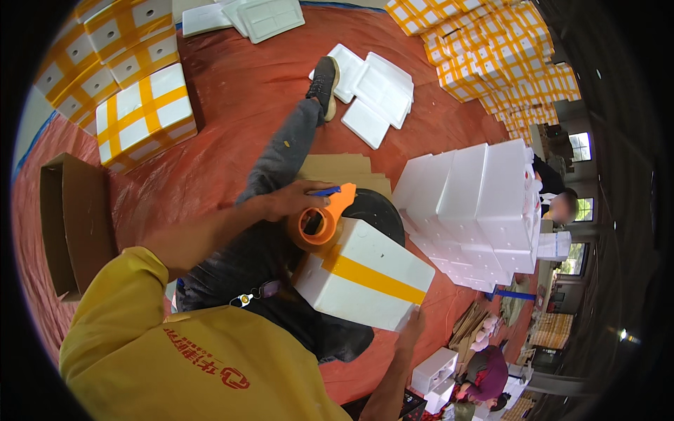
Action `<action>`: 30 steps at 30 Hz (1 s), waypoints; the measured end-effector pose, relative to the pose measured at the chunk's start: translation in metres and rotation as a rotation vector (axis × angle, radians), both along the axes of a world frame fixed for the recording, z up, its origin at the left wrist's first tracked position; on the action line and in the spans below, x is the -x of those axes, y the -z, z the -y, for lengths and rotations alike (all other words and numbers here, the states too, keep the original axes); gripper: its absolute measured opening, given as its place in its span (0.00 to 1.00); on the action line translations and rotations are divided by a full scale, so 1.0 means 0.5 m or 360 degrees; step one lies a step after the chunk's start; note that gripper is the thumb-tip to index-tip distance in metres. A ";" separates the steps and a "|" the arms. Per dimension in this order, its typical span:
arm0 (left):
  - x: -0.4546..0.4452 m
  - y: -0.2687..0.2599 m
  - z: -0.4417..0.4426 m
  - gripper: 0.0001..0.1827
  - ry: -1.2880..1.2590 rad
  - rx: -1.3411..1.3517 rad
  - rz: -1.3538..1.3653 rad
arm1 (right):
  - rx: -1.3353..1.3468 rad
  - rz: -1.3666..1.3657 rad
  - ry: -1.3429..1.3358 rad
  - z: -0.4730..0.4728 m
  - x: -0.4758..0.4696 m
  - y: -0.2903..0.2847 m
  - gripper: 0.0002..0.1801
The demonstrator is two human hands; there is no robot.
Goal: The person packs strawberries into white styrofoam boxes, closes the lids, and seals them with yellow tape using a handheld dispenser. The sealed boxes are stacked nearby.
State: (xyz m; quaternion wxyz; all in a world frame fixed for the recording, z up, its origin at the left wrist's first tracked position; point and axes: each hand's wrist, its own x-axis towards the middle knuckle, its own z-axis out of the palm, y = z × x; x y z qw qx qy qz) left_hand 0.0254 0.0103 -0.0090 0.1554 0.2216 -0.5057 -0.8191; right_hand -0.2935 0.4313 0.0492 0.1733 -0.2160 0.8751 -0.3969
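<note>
My left hand (295,199) grips an orange tape dispenser (321,223) with a blue part at its handle. The dispenser is at the near upper-left end of a white foam box (360,310), which lies tilted between my legs. A strip of yellow tape (376,280) runs along the box to its right edge. At the lower right corner, my right hand (412,331) holds the box, its fingers partly hidden behind it. Behind the box shows a round black object (376,213), perhaps a stool, largely covered.
White foam boxes (463,200) stand stacked at right. Taped boxes (147,116) rise at upper left, more (489,63) at upper right. Foam lids (374,89) lie on the red sheet (237,68) beside my foot. An open carton (79,226) stands left. Co-workers (487,368) are at right.
</note>
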 end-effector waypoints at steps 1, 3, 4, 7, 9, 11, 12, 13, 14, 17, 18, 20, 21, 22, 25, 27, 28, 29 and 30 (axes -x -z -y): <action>0.000 0.005 0.002 0.35 0.0053 -0.0037 -0.0021 | -0.0164 -0.0117 -0.0069 0.010 -0.009 -0.004 0.26; 0.000 0.012 0.004 0.34 0.0080 -0.0172 -0.0054 | -0.0310 -0.0474 -0.0053 0.055 -0.040 -0.015 0.25; -0.001 0.014 0.004 0.33 0.0086 -0.0209 -0.0059 | -0.0461 -0.0803 -0.0100 0.094 -0.058 -0.021 0.26; -0.001 0.015 0.000 0.32 0.0136 -0.0225 0.0001 | -0.0054 -0.1312 -0.0813 0.224 -0.143 -0.036 0.33; -0.001 0.011 -0.001 0.32 0.0147 -0.0145 -0.0016 | -0.0094 -0.1271 -0.1163 0.307 -0.209 -0.041 0.34; -0.004 0.003 -0.004 0.33 0.0243 -0.0015 0.0049 | -0.0205 -0.1100 -0.1383 0.364 -0.266 -0.043 0.33; -0.006 -0.002 -0.005 0.33 0.0284 0.0073 0.0049 | -0.0209 -0.1073 -0.1382 0.382 -0.286 -0.047 0.32; -0.008 -0.006 -0.008 0.34 0.0265 0.0026 0.0084 | -0.0328 -0.1091 -0.1413 0.394 -0.298 -0.052 0.32; -0.011 -0.011 -0.011 0.35 0.0243 -0.0001 0.0089 | -0.0272 -0.1063 -0.1385 0.402 -0.305 -0.055 0.31; -0.016 -0.024 -0.018 0.36 0.0206 -0.0027 0.0095 | -0.0226 -0.1074 -0.1394 0.408 -0.309 -0.061 0.31; -0.017 -0.028 -0.019 0.36 0.0203 -0.0023 0.0097 | -0.0233 -0.1071 -0.1396 0.407 -0.306 -0.062 0.30; -0.019 -0.037 -0.018 0.37 0.0224 0.0006 0.0074 | -0.0240 -0.1066 -0.1397 0.405 -0.302 -0.060 0.30; -0.021 -0.041 -0.018 0.37 0.0234 0.0022 0.0062 | -0.0238 -0.1064 -0.1395 0.405 -0.302 -0.057 0.30; -0.023 -0.046 -0.016 0.37 0.0281 0.0061 0.0131 | -0.0233 -0.1064 -0.1390 0.405 -0.302 -0.054 0.30; -0.031 -0.055 -0.015 0.38 0.0392 0.0137 0.0260 | -0.0214 -0.1103 -0.1348 0.409 -0.305 -0.047 0.30; -0.032 -0.057 -0.013 0.39 0.0409 0.0129 0.0244 | -0.0194 -0.1116 -0.1355 0.412 -0.307 -0.046 0.30; -0.031 -0.056 -0.010 0.39 0.0419 0.0151 0.0232 | -0.0215 -0.1107 -0.1340 0.412 -0.308 -0.047 0.30; -0.028 -0.054 -0.005 0.39 0.0426 0.0172 0.0218 | -0.0190 -0.1107 -0.1356 0.413 -0.308 -0.047 0.29; -0.024 -0.052 0.001 0.39 0.0445 0.0181 0.0211 | -0.0193 -0.1088 -0.1358 0.414 -0.307 -0.048 0.28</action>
